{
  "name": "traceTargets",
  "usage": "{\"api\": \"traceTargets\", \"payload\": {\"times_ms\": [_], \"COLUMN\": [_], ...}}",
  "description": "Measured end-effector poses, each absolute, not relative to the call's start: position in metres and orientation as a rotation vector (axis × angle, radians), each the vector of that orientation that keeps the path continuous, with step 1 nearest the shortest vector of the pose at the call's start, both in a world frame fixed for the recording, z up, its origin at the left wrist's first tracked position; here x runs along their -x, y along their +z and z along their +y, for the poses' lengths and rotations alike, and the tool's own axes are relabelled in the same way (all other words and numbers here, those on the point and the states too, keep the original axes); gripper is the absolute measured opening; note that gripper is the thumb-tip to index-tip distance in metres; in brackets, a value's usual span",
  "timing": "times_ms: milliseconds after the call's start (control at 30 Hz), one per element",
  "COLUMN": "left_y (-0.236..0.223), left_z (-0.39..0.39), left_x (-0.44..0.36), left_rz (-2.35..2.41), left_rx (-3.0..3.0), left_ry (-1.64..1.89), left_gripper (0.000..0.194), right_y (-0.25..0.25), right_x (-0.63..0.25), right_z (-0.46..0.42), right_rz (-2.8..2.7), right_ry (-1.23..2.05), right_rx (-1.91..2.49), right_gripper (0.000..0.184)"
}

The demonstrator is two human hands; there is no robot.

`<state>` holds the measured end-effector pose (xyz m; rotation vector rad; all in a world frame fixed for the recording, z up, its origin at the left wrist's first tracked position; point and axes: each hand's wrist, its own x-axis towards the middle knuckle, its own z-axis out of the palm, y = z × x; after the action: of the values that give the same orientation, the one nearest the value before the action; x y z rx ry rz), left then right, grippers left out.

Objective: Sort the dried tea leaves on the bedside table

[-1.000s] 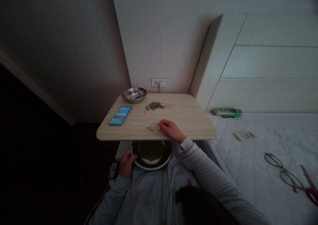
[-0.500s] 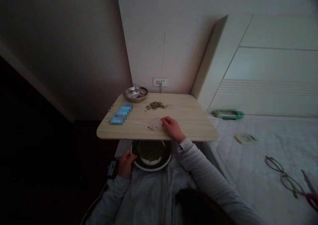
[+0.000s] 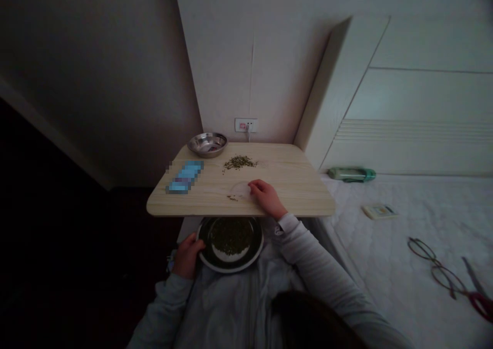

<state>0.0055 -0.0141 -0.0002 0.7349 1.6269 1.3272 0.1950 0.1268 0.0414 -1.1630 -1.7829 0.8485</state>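
Observation:
My left hand (image 3: 187,257) grips the left rim of a dark plate with a white edge (image 3: 230,270), held low in front of my lap, partly under the tabletop. Small green grains, like beans or seeds, (image 3: 231,235) cover much of its middle. Over the wooden tabletop (image 3: 296,184), my right hand (image 3: 267,199) pinches the edge of a thin, see-through round piece (image 3: 240,188), maybe plastic. A few loose grains (image 3: 232,198) lie just in front of that piece. Farther back is a larger spread of the same grains (image 3: 239,162).
A steel bowl (image 3: 208,145) stands at the table's back left, with a blurred-out phone-like screen (image 3: 185,177) nearer me. On the bed at right lie a green bottle (image 3: 351,174), a pale device (image 3: 380,212), glasses (image 3: 435,267) and red-handled scissors (image 3: 481,305).
My left hand has brought the plate slightly toward me and to the left, showing more of it. My right hand keeps nearly the same place on the tabletop. The view has shifted a little.

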Motion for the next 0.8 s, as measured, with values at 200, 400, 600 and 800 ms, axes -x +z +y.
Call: {"api": "traceTargets", "payload": {"times_ms": [200,400,600,800], "left_y": [0.0,0.002,0.005,0.012], "left_z": [-0.013,-0.014,-0.014,-0.016], "left_x": [-0.015,-0.019,-0.018,-0.02], "left_rz": [1.52,1.528,1.532,1.563], "left_rx": [-0.804,-0.796,-0.829,-0.859], "left_ry": [1.275,1.28,1.279,1.297], "left_gripper": [0.008,0.009,0.016,0.013], "right_y": [0.042,0.042,0.044,0.047], "right_x": [-0.194,-0.194,-0.193,-0.193], "right_z": [0.127,0.127,0.125,0.123], "right_rz": [-1.757,-1.736,-1.751,-1.764], "right_ry": [0.866,0.856,0.864,0.857], "right_rx": [1.16,1.16,1.161,1.164], "right_gripper": [0.027,0.027,0.026,0.026]}}
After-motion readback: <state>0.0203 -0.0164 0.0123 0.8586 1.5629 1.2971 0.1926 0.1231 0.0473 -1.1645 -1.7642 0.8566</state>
